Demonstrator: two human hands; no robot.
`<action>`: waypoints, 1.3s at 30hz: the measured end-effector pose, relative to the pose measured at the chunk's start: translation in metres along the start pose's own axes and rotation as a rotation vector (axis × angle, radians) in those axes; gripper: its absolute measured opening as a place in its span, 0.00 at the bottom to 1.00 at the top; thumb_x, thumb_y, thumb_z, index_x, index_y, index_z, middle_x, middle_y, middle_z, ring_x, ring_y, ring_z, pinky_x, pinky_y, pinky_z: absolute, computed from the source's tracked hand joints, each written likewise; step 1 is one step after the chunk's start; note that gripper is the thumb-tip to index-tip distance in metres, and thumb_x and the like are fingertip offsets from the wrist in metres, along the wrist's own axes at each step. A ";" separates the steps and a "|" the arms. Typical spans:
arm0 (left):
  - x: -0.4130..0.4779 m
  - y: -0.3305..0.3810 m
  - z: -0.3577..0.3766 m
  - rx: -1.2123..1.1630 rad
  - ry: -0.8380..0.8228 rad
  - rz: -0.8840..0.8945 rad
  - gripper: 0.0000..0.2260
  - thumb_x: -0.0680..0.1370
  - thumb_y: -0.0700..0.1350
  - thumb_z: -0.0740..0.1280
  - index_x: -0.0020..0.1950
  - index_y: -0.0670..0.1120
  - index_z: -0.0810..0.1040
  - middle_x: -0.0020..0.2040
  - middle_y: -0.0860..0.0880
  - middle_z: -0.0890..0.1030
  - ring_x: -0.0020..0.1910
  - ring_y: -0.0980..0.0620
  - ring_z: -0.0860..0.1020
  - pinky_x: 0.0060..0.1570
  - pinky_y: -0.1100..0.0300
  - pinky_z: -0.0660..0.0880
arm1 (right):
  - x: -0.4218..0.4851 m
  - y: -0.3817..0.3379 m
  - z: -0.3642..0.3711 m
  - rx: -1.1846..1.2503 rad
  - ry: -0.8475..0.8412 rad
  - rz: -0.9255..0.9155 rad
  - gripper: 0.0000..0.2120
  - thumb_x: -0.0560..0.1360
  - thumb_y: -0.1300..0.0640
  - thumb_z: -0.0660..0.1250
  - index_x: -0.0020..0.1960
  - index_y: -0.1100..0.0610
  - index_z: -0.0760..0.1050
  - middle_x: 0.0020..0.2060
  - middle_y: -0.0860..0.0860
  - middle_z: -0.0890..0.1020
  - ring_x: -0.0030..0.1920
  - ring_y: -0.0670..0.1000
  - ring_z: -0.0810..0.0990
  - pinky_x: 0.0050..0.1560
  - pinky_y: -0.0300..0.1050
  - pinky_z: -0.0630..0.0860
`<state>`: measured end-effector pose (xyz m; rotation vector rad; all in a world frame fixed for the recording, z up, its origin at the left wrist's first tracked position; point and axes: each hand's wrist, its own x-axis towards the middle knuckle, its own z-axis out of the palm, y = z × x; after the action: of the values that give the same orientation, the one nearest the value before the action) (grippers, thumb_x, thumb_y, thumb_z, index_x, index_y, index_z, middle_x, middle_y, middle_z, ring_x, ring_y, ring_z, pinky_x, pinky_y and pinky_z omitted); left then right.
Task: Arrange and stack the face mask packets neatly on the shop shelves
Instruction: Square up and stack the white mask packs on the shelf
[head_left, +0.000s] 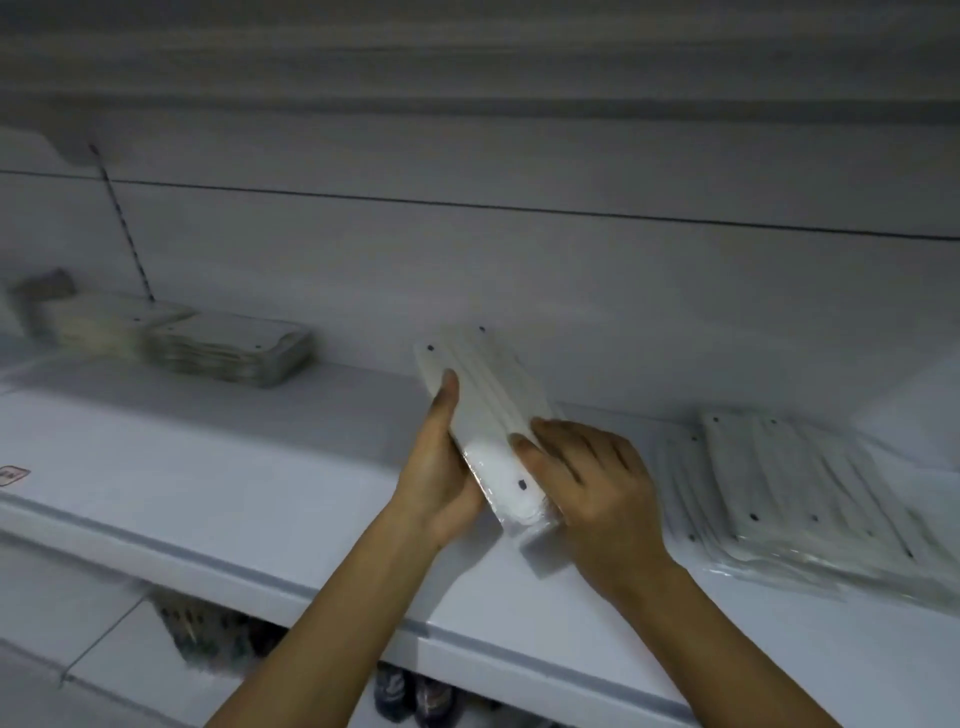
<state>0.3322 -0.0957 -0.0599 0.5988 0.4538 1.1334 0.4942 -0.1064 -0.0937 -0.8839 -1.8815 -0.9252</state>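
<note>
Both forearms reach up and forward over the white shelf (249, 467), holding a bundle of face mask packets (485, 410) between them just above its surface. The left hand (441, 467) cups the bundle's left edge, thumb stretched along it; the right hand (587, 488) grips the near right side, fingers curled over the top. Other packet stacks lie on the shelf — a loose pile (810, 499) at right, two neater stacks (228, 348) at far left.
</note>
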 end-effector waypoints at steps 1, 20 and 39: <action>0.000 -0.001 -0.002 -0.014 0.052 -0.004 0.31 0.72 0.55 0.70 0.69 0.39 0.72 0.61 0.37 0.78 0.59 0.39 0.78 0.57 0.45 0.76 | -0.003 -0.003 0.001 0.014 -0.050 -0.025 0.18 0.70 0.61 0.72 0.60 0.55 0.80 0.56 0.55 0.82 0.55 0.55 0.80 0.54 0.49 0.73; -0.006 -0.018 -0.024 0.823 0.236 0.237 0.18 0.69 0.51 0.74 0.56 0.46 0.78 0.52 0.46 0.84 0.50 0.48 0.83 0.50 0.55 0.81 | -0.006 -0.025 0.000 1.225 -0.335 1.088 0.18 0.73 0.53 0.69 0.62 0.49 0.73 0.54 0.46 0.83 0.54 0.45 0.82 0.55 0.44 0.79; -0.106 0.066 -0.081 0.682 0.420 0.422 0.10 0.72 0.40 0.74 0.51 0.49 0.80 0.46 0.51 0.86 0.48 0.53 0.84 0.44 0.62 0.79 | 0.050 -0.143 0.020 1.279 -0.468 1.070 0.05 0.74 0.56 0.71 0.44 0.56 0.76 0.38 0.51 0.83 0.42 0.56 0.82 0.42 0.54 0.80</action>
<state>0.1978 -0.1575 -0.0740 1.0879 1.1402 1.5196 0.3470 -0.1466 -0.0931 -1.0244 -1.4923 1.1004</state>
